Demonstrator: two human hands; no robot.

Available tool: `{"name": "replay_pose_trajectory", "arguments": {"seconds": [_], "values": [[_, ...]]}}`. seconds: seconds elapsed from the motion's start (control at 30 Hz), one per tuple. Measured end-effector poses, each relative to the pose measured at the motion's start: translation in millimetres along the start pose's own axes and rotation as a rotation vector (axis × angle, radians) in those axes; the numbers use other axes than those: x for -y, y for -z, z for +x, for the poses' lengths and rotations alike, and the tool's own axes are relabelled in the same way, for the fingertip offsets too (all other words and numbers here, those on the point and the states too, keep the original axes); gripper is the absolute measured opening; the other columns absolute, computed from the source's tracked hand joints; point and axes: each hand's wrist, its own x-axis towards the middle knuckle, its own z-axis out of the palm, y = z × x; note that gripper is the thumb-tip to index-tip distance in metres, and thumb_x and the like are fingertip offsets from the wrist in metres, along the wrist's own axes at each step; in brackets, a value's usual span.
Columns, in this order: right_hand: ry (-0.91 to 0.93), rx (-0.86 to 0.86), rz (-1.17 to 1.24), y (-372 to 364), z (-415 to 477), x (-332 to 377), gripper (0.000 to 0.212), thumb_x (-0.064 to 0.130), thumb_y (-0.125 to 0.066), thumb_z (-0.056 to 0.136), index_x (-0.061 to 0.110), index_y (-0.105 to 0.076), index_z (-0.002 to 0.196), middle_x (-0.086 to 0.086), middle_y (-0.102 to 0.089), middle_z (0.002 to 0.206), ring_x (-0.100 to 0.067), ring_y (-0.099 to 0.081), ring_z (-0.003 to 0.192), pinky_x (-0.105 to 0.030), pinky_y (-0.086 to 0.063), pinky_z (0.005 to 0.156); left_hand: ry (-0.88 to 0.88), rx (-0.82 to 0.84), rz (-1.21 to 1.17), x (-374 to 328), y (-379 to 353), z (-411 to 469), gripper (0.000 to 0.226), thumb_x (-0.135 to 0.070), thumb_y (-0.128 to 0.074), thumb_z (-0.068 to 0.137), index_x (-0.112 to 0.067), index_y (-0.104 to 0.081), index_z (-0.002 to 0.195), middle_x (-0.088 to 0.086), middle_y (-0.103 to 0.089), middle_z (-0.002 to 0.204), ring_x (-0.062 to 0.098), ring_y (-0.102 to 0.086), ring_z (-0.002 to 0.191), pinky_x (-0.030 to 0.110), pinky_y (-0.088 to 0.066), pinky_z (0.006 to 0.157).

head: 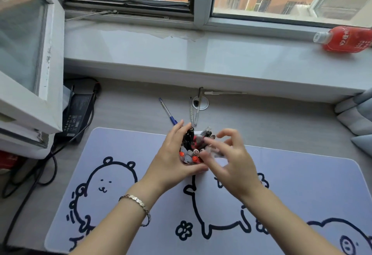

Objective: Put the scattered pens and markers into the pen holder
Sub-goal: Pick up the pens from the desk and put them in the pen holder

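Observation:
The pen holder (198,171) stands at the far middle of the desk mat, mostly hidden by my hands. It is packed with several pens and markers (191,146), black, red and grey caps up. My left hand (171,160) wraps around the holder's left side. My right hand (231,160) hovers blurred over its right side, fingers spread; whether it grips a clear pen I cannot tell. A blue pen (168,111) and two clear pens (193,111) lie on the desk behind the holder.
A lilac desk mat (302,184) with cartoon animals covers the near desk. A black power adapter (77,115) with cables lies at left under an open window sash. A red bottle (346,39) lies on the windowsill. Grey cushions (356,117) sit at right.

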Motion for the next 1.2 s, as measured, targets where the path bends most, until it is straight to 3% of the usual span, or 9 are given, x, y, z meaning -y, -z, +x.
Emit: {"name": "replay_pose_trajectory", "arguments": {"seconds": [0.17,0.4,0.6,0.73,0.83,0.93,1.03,1.1,1.2], "values": [[-0.190,-0.192,0.518,40,1,9,0.018,0.041,-0.040,0.091,0.045,-0.050,0.106,0.014,-0.048,0.079,0.002,-0.048,0.068,-0.010,-0.041,0.063,-0.101,-0.060,0.039,-2,-4,-6,0.076,-0.033,-0.072,0.073,-0.054,-0.021,0.125,-0.029,-0.010,0.146,-0.019,-0.009,0.131,-0.002,-0.012,0.103],[-0.030,-0.407,1.090,50,15,41,0.022,0.006,-0.034,0.093,0.023,-0.047,0.099,0.009,-0.058,0.077,-0.007,-0.057,0.071,-0.025,-0.051,0.081,-0.095,-0.029,0.079,-1,-11,-10,0.066,-0.030,-0.059,0.084,-0.054,-0.014,0.126,-0.035,0.000,0.141,-0.009,0.002,0.138,0.001,-0.001,0.107],[0.019,-0.237,0.717,-5,16,24,0.046,-0.001,-0.043,0.089,0.036,-0.041,0.116,0.013,-0.062,0.085,-0.014,-0.065,0.084,-0.027,-0.052,0.082,-0.034,-0.009,0.045,1,-9,-11,0.091,-0.027,-0.077,0.069,-0.059,-0.011,0.124,-0.020,-0.001,0.152,-0.017,-0.005,0.131,-0.010,-0.012,0.093],[0.241,-0.262,0.160,-15,5,-6,0.028,0.005,-0.055,0.085,0.019,-0.061,0.109,0.009,-0.063,0.100,-0.017,-0.057,0.101,-0.023,-0.046,0.091,0.050,-0.079,0.005,2,-6,-4,0.098,-0.026,-0.081,0.062,-0.057,-0.013,0.126,-0.012,-0.032,0.143,0.004,-0.031,0.132,0.022,-0.033,0.107],[0.250,-0.227,-0.128,-25,-12,-19,0.026,0.018,-0.051,0.090,0.011,-0.063,0.112,-0.004,-0.060,0.121,-0.025,-0.042,0.119,-0.028,-0.037,0.101,0.094,-0.031,0.025,4,-3,4,0.109,-0.030,-0.085,0.056,-0.042,-0.014,0.138,-0.015,-0.039,0.131,0.006,-0.034,0.124,0.023,-0.032,0.100],[0.241,-0.059,-0.028,-22,-22,-19,0.034,0.034,-0.041,0.095,0.015,-0.059,0.117,-0.006,-0.052,0.132,-0.023,-0.036,0.127,-0.030,-0.032,0.107,0.087,0.027,0.045,6,0,10,0.113,-0.036,-0.084,0.055,-0.033,-0.013,0.142,-0.006,-0.041,0.134,0.009,-0.032,0.123,0.020,-0.028,0.096],[0.105,-0.038,0.267,3,13,-16,0.031,0.034,-0.044,0.093,0.016,-0.068,0.101,-0.006,-0.063,0.111,-0.004,-0.051,0.109,-0.012,-0.035,0.097,0.103,0.035,0.044,7,1,12,0.112,-0.035,-0.085,0.054,-0.034,-0.014,0.142,-0.004,-0.040,0.131,0.008,-0.030,0.122,0.019,-0.027,0.095],[0.001,-0.127,0.180,10,51,-28,0.020,0.015,-0.051,0.089,0.010,-0.068,0.100,-0.010,-0.069,0.100,-0.005,-0.059,0.096,-0.011,-0.042,0.087,0.112,0.048,0.041,7,2,13,0.112,-0.036,-0.085,0.054,-0.035,-0.015,0.141,-0.007,-0.038,0.128,0.005,-0.028,0.119,0.020,-0.028,0.095],[-0.137,0.069,-0.164,0,112,-61,0.039,-0.006,-0.043,0.085,0.004,-0.055,0.121,-0.014,-0.059,0.125,-0.026,-0.053,0.116,-0.029,-0.038,0.099,0.112,0.072,0.033,6,5,13,0.109,-0.036,-0.085,0.053,-0.037,-0.017,0.139,-0.010,-0.038,0.124,0.005,-0.029,0.118,0.023,-0.032,0.099]]}}
